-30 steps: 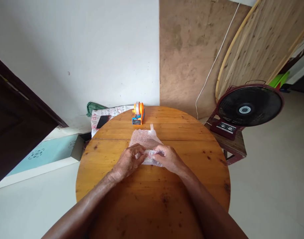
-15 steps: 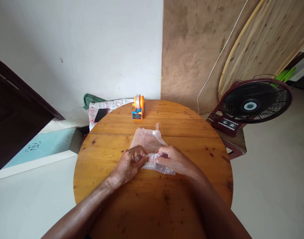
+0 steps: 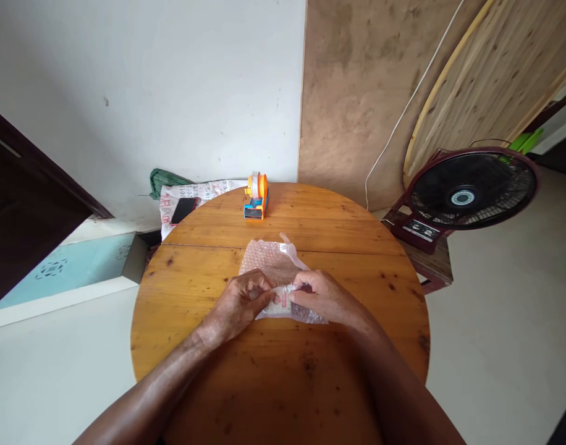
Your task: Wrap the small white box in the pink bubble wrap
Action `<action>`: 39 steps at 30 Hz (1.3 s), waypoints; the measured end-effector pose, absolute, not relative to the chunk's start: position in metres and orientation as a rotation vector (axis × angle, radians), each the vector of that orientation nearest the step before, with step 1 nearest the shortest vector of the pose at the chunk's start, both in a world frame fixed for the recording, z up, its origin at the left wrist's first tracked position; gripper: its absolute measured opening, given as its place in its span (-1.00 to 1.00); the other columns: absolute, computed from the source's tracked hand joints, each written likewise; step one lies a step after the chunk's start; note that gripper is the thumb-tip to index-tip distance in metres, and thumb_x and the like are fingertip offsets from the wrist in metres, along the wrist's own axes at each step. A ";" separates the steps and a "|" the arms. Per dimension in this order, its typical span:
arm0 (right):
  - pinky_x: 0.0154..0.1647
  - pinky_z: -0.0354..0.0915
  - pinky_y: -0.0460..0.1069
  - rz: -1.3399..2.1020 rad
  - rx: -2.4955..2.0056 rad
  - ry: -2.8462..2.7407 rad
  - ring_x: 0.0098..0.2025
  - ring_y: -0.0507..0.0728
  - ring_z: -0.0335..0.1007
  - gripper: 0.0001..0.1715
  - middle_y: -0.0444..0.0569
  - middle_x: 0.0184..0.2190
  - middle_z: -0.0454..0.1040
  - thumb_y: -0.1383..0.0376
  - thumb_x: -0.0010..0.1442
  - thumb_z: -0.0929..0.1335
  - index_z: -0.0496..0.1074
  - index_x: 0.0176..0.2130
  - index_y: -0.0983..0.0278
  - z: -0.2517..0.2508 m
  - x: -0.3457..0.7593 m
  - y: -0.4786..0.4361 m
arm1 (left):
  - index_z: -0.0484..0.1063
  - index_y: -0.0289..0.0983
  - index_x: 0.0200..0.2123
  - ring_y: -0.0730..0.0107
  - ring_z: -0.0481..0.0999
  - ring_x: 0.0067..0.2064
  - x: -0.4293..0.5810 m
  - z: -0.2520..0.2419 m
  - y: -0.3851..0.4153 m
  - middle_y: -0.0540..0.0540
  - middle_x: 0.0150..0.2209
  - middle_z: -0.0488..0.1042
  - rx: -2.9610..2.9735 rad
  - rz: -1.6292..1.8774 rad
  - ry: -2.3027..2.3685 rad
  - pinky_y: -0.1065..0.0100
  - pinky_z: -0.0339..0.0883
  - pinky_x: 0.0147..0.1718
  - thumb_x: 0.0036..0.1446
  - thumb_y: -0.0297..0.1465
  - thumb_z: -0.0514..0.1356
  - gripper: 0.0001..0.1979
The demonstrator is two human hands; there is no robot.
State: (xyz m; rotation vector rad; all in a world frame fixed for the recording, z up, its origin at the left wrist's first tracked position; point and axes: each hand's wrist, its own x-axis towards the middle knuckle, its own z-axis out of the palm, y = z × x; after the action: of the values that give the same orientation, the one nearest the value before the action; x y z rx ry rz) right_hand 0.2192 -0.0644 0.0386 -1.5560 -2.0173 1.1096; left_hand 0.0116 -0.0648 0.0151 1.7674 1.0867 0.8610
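Note:
A sheet of clear bubble wrap lies on the round wooden table, its near edge rolled up over a small item with pink and white showing through. My left hand pinches that rolled edge from the left. My right hand grips the same roll from the right, fingertips almost meeting the left hand's. A loose strip of the wrap sticks up at the far right corner.
An orange and blue tape dispenser stands at the table's far edge. Behind the table lie a printed sack with a dark phone on it. A dark fan sits on a low stool at the right. Wooden boards lean against the wall.
Both hands have kept hold of the bubble wrap's near edge and rolled it a little further over the item. The view has tilted slightly; the dispenser has not moved.

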 end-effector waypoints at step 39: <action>-0.16 0.23 -0.06 0.826 -1.210 -2.107 -0.20 0.07 0.33 -0.89 -0.09 -0.24 0.40 0.42 0.09 0.32 0.38 -0.35 0.21 0.032 0.210 -0.066 | 0.35 -0.32 -0.48 0.57 0.26 -0.56 0.017 0.009 -0.061 0.01 -0.55 0.41 1.358 0.814 1.122 0.51 0.09 -0.59 -0.02 -0.24 0.29 -0.73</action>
State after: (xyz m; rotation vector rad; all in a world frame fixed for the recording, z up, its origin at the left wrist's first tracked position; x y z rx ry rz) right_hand 0.2104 -0.0664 0.0322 -1.2099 -2.1072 0.8264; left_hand 0.0170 -0.0606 0.0093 1.3582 1.1223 0.8141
